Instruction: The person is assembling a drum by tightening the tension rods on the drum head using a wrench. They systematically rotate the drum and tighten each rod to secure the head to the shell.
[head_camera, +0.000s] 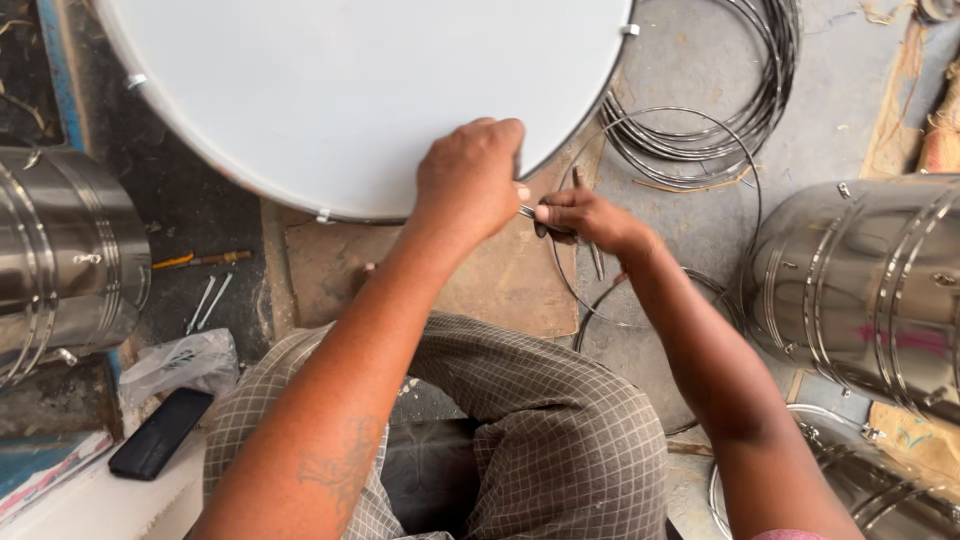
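Observation:
A large round drum head (360, 90) with a white skin and a metal rim fills the top of the view. My left hand (468, 180) presses on its near edge, fingers curled over the rim. My right hand (585, 218) sits just right of it, gripping a pair of pliers (585, 225) whose tip meets the rim by my left thumb. A thin steel wire (690, 125) loops from the rim out to the right and back under my right wrist.
Coils of steel wire (745, 110) lie on the floor at upper right. Shiny metal drum shells stand at the right (870, 290) and left (60, 260). A black phone (160, 432), a plastic bag (185, 362) and small tools (205, 262) lie at left.

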